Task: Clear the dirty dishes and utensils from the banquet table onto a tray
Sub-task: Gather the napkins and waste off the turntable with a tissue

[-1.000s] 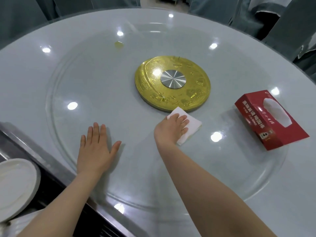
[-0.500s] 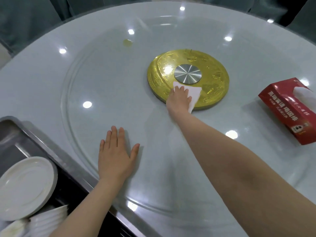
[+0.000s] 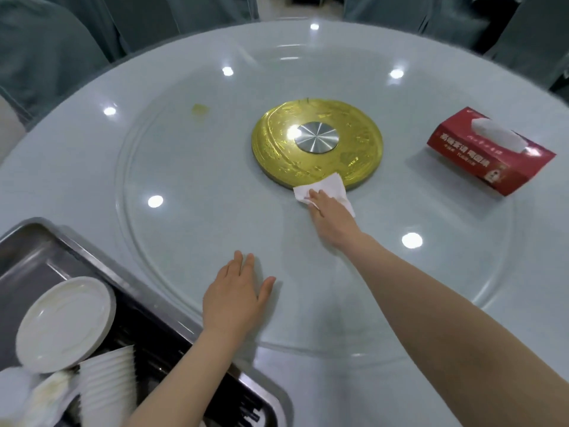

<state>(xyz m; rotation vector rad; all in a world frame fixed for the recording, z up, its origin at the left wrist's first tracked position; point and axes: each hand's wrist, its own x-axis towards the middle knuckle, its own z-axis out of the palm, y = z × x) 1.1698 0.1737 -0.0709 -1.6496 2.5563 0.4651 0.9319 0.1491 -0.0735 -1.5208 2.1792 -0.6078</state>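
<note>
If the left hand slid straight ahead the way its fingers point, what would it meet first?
Probably nothing soon: the left hand lies flat on the round glass turntable, fingers pointing up-frame, passing left of the gold embossed centre disc. The glass ahead looks bare.

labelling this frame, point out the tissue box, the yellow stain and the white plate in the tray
red tissue box [image 3: 480, 163], head view, on its red front side
yellow stain [image 3: 200, 109], head view, on its middle
white plate [image 3: 66, 323], head view, on its centre

Two bare, sleeveless forearms [image 3: 431, 291]
</note>
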